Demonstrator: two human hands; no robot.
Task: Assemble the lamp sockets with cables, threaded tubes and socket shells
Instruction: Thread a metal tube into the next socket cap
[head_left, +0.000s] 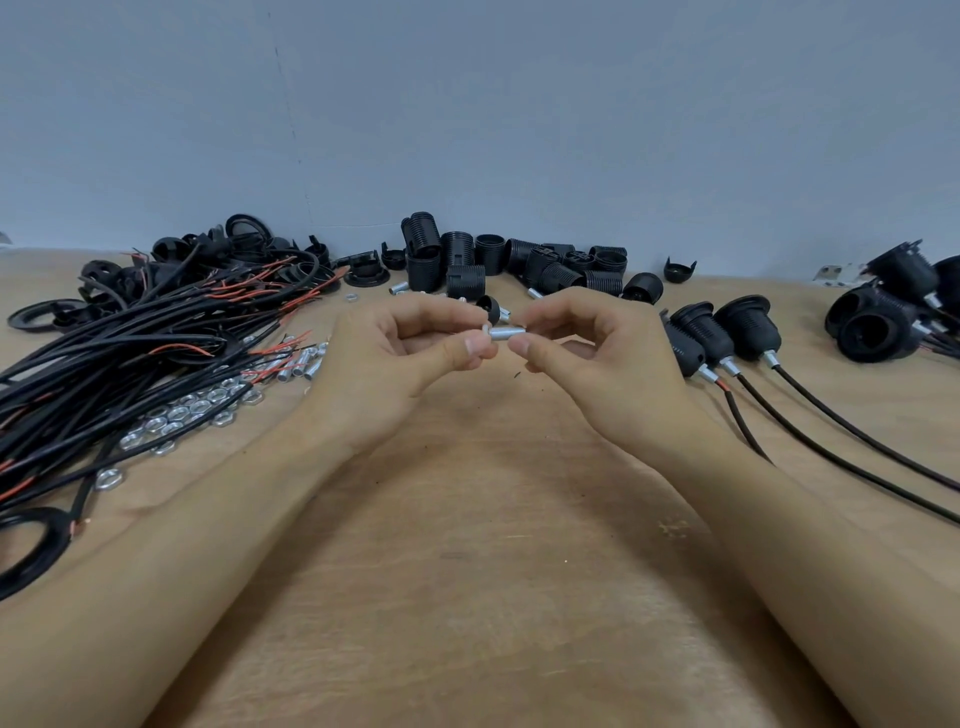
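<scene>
Threaded tube (506, 332): bright silver metal, smooth sheen. Hex nuts (179, 415): same silvery metal, shiny. Socket shells (457, 262): black plastic, ribbed, semi-matt. Cables (104, 353): black rubbery sheath, slight gloss; inner leads red-insulated. Table (483, 571): pale wood, plywood-like, matt, visible grain. Wall (467, 104): matt grey-blue.

A short silver threaded tube (506, 332) lies level above the bench, apparently with a nut (487, 329) at its left end.

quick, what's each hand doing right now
Left hand: fingers pinch a small nut at the left end of the metal tube.
Right hand: fingers pinch the tube's right end.
</scene>
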